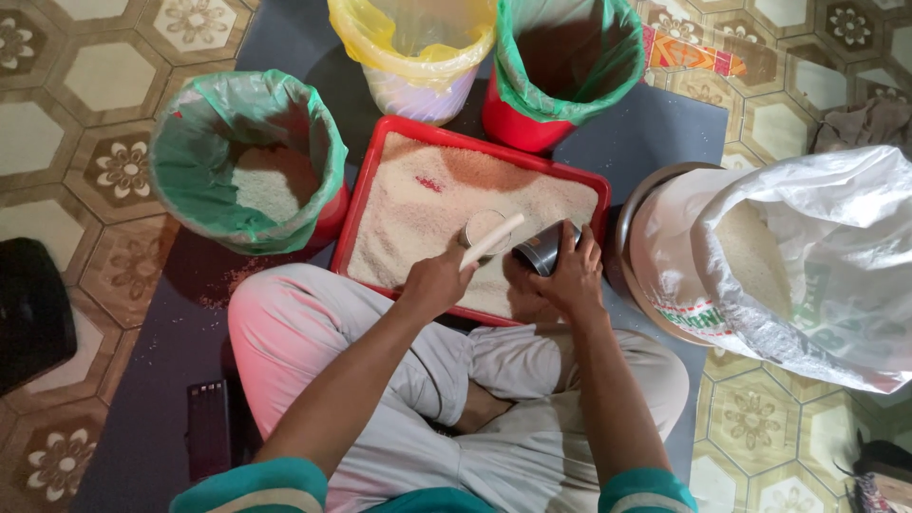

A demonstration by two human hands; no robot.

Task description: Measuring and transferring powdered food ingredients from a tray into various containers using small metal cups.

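While left hand (435, 282) grips pale stick (492, 239), right hand (570, 275) grasps metal cup (541, 249) over red tray (380, 161).

Dark metal cup (541, 249) tilted over rice, pale stick (492, 240) angled

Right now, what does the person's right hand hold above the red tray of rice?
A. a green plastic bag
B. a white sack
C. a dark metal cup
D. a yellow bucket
C: the right hand grips a dark metal cup tilted over the rice in the red tray, while the left hand holds a pale flat stick.
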